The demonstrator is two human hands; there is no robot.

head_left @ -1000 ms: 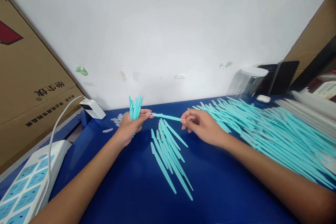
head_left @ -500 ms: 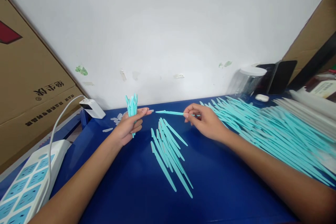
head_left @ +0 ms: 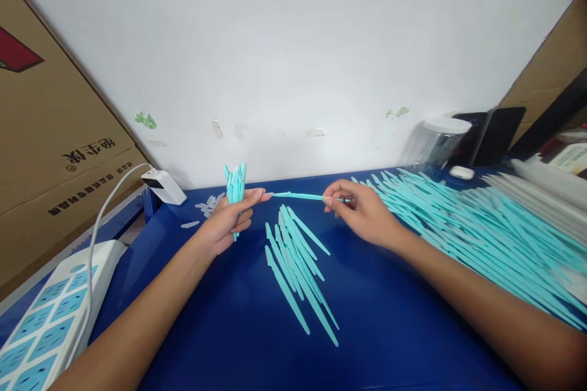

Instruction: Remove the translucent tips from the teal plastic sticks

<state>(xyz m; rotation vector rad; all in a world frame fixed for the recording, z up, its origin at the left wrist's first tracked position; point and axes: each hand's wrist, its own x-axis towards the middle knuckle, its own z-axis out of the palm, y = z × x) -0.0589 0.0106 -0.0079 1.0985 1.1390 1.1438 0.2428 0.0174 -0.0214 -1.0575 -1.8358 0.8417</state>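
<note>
My left hand [head_left: 232, 220] is closed around an upright bundle of turquoise eyebrow razors [head_left: 235, 186]. Between its thumb and forefinger is a small clear piece that looks like a blade cap [head_left: 270, 194]. In my right hand [head_left: 355, 211], a single turquoise eyebrow razor [head_left: 302, 196] is pinched by the handle and lies level, its blade end meeting the cap at my left fingertips. Below both hands a loose group of eyebrow razors [head_left: 293, 256] lies on the blue table [head_left: 220, 330]. Several small clear caps [head_left: 211, 203] are scattered behind my left hand.
A large pile of turquoise razors [head_left: 477, 238] covers the table's right side. Behind it stand a clear jar with a white lid [head_left: 443, 140], a white earphone case [head_left: 461, 173] and dark upright panels. At left are a power strip [head_left: 50, 317], a white plugged-in device [head_left: 164, 187] and a cardboard box [head_left: 59, 104].
The gap between the razor's blade end and the cap in my left fingers has closed; they now meet. Both hands keep their grips, and the whole view has shifted slightly.
</note>
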